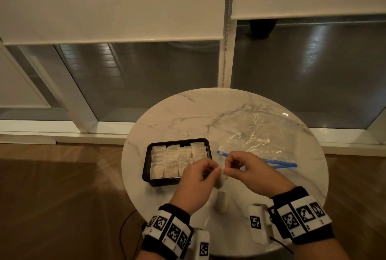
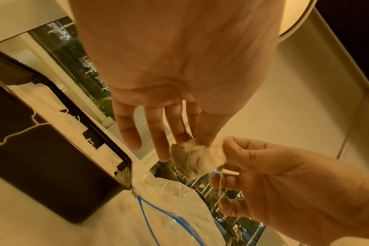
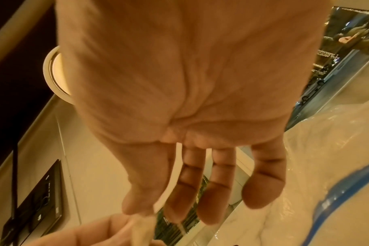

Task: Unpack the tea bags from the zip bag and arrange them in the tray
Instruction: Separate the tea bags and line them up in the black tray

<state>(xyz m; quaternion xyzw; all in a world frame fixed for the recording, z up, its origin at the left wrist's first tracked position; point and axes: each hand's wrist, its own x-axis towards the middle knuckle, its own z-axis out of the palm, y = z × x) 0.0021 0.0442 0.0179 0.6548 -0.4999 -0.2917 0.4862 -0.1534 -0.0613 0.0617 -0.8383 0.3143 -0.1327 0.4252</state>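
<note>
Item: tea bag [image 1: 219, 178], held in the air above the near part of the bench [image 1: 188, 113], just right of the tray [image 1: 146, 167]. My left hand [image 1: 195, 184] pinches one top corner between thumb and fingers; my right hand [image 1: 248, 173] pinches the other side, and from the left wrist its fingertips [image 2: 216, 180] also seem to hold the bag's string, so both grips are clamped on the same bag. Item: tray, black, rectangular, on the left of the bench, already packed with rows of pale tea bags, loose strings lying over some of them; the near right corner is hidden behind my left hand, so I cannot tell whether a slot is free there. Item: zip bag [image 1: 261, 134], clear with a blue zip strip, lying flat on the right of the bench with its mouth toward my hands; it looks empty, though the crumpled plastic makes that uncertain. Item: one further pale tea bag [image 1: 222, 201] on the bench between my wrists, apart from the tray. Step in hand, as I judge it: straightening this bag before it goes in. To do it well I would keep the pull between the two grips gentle, since the paper looks thin and could tear; tuck the string against the bag so it does not snag its neighbours; then carry it with one hand to the open end of a row and slide it in upright, matching the others, leaving the right hand free for the bag on the bench.
</note>
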